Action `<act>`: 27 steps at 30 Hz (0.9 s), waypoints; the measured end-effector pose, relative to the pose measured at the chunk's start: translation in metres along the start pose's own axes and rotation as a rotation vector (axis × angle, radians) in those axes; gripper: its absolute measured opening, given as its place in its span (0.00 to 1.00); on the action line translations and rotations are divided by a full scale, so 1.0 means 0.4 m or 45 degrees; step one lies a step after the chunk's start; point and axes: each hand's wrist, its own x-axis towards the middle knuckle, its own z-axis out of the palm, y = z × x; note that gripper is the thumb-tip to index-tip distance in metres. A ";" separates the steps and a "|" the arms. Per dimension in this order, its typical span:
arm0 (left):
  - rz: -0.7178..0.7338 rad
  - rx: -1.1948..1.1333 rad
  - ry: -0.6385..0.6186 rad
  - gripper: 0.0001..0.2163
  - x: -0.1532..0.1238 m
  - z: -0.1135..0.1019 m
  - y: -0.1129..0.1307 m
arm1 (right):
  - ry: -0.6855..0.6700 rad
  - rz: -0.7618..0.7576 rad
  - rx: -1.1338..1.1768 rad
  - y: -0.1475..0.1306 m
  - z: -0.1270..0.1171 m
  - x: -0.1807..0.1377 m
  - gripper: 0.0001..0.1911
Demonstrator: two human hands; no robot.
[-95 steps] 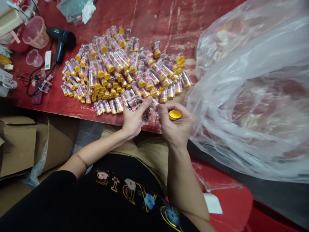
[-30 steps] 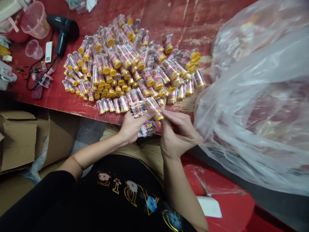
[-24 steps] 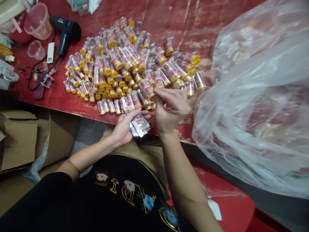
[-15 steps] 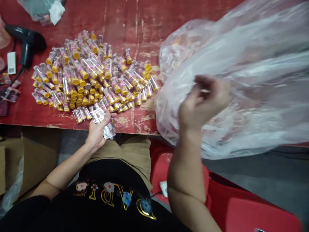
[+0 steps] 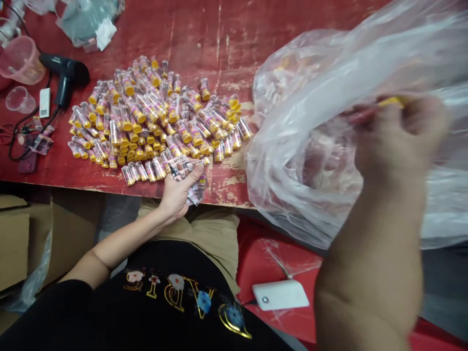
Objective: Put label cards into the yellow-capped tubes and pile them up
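Note:
My left hand (image 5: pixel 179 191) is closed around a bunch of small printed clear wrappers (image 5: pixel 185 168), thumb on top, at the table's front edge. Just beyond it lies a large heap of clear tubes (image 5: pixel 146 109) with yellow caps and pink-purple labels; several stand in a short row at the front. My right hand (image 5: pixel 400 131), smeared by motion, is at the mouth of a big clear plastic bag (image 5: pixel 281 161). A small yellow item (image 5: pixel 391 101) shows at its fingers; its full shape is hidden. Pale contents show through the bag.
On the red table (image 5: pixel 190 29) at left are a black hair dryer (image 5: pixel 66 73), a pink basket (image 5: pixel 22 61), a clear cup (image 5: pixel 21 100) and a white box (image 5: pixel 44 103). A white device (image 5: pixel 281 295) rests on a red chair (image 5: pixel 252 253). Cardboard boxes (image 5: pixel 73 229) stand below left.
My right hand has moved right, deeper over the bag, and a yellow item now shows at it. The bag's mouth looks wider. My left hand has shifted right with the wrappers.

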 end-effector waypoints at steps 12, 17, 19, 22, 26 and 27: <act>0.183 -0.024 -0.010 0.22 -0.018 0.019 -0.026 | -0.069 0.468 0.432 -0.247 0.387 -0.393 0.16; 0.089 -0.118 0.017 0.25 -0.021 0.005 -0.016 | 0.104 0.404 0.378 -0.245 0.403 -0.376 0.17; 0.012 -0.185 0.052 0.26 -0.021 0.010 -0.017 | 0.104 0.374 0.313 -0.259 0.408 -0.368 0.19; -0.039 -0.280 0.085 0.28 -0.022 0.021 -0.016 | 0.105 0.375 0.278 -0.273 0.412 -0.359 0.24; 0.076 -0.290 0.071 0.27 -0.021 0.030 -0.014 | 0.080 0.394 0.312 -0.273 0.414 -0.355 0.26; 0.104 -0.273 0.084 0.26 -0.020 0.031 -0.015 | 0.091 0.390 0.304 -0.271 0.416 -0.354 0.26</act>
